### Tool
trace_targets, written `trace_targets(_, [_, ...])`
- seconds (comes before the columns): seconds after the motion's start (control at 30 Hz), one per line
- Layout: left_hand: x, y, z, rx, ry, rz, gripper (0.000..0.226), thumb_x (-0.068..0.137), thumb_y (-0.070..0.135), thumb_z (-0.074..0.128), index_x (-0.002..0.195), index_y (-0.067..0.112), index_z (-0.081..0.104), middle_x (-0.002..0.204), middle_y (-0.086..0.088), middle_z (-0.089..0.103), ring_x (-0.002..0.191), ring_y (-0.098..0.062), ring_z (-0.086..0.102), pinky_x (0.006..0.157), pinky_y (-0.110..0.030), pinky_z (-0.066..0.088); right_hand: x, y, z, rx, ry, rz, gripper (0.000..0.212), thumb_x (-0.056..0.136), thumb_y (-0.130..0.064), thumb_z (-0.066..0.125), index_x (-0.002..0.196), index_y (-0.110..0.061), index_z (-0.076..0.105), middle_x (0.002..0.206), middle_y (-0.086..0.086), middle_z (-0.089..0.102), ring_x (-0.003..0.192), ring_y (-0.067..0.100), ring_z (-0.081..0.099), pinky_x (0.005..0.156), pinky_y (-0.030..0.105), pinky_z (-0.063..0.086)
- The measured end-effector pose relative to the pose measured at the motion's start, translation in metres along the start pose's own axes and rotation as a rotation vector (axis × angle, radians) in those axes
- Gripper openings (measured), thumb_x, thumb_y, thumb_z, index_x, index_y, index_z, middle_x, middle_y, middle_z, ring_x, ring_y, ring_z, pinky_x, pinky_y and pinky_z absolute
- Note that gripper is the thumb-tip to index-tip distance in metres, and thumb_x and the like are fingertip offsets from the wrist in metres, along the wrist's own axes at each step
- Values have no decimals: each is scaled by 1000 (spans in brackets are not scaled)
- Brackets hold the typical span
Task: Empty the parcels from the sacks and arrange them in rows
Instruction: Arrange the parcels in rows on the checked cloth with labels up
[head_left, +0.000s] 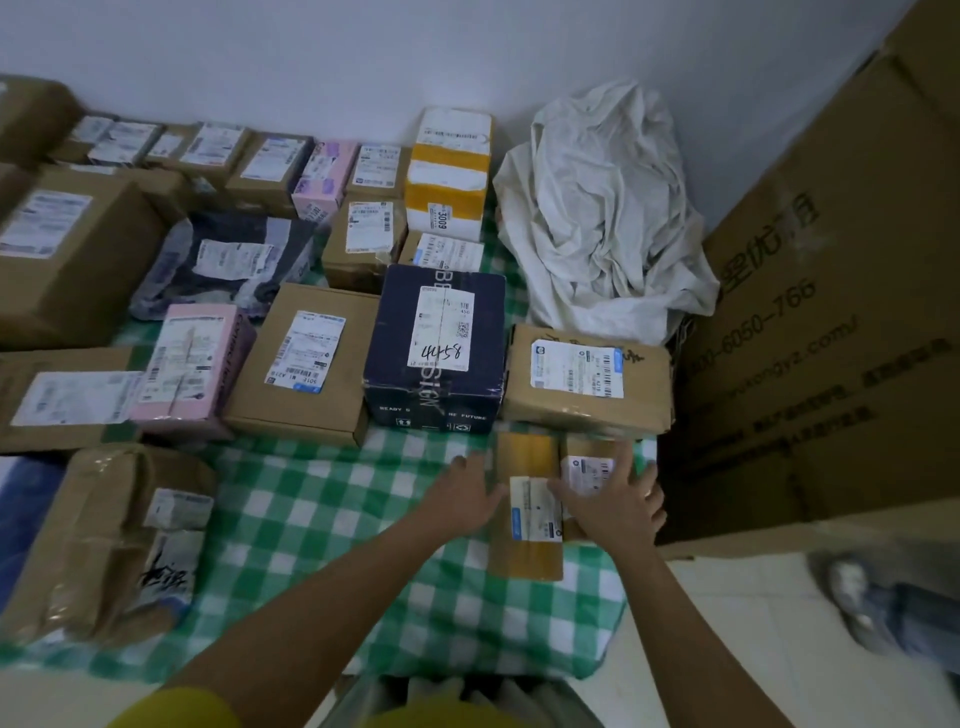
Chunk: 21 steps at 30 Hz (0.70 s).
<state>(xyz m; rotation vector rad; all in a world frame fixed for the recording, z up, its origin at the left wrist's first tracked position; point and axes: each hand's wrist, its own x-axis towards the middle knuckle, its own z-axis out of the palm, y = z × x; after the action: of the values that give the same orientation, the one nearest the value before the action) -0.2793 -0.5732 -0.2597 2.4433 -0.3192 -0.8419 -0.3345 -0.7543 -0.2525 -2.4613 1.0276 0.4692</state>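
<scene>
Two small brown parcels lie side by side on the green checked cloth (332, 519). My left hand (462, 499) rests with straight fingers against the left side of the longer taped parcel (530, 540). My right hand (618, 504) lies flat, fingers spread, on the smaller parcel (587, 457) beside it. Behind them runs a row of parcels: a brown box (587, 379), a dark blue box (436, 348), another brown box (306, 364) and a pink one (192, 364). More rows reach back to the wall. A crumpled white sack (602, 208) sits in the corner.
A large cardboard box (831, 322) with printed text stands at the right, close to my right hand. A bulky taped brown parcel (114, 540) lies at the front left. Pale tiled floor (727, 649) shows at the lower right, with a shoe (857, 592) on it.
</scene>
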Motion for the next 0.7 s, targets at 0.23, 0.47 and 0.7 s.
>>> trace_targets(0.23, [-11, 10, 12, -498, -232, -138, 48, 99, 33, 49, 141, 13, 37, 142, -5, 48, 127, -23, 50, 102, -30, 41, -16, 1, 7, 57, 53, -53, 116, 73, -54, 73, 151, -28, -9, 145, 19, 24, 133, 40, 27, 102, 50, 36])
trace_targets(0.47, [-23, -34, -6, -713, -179, -301, 72, 90, 34, 64, 143, 12, 20, 136, -8, 53, 116, -23, 57, 99, -34, 46, -45, -19, 24, 191, 21, -147, 114, 74, -54, 73, 153, -25, -4, 142, 21, 27, 133, 41, 28, 104, 51, 33])
trace_targets(0.7, [-47, -82, -35, -788, -75, -406, 75, 84, 25, 72, 135, 10, 19, 136, -14, 48, 118, -30, 54, 94, -39, 48, -65, -72, 51, 116, -54, -247, 115, 75, -59, 71, 152, -26, -7, 141, 18, 28, 130, 37, 31, 99, 48, 38])
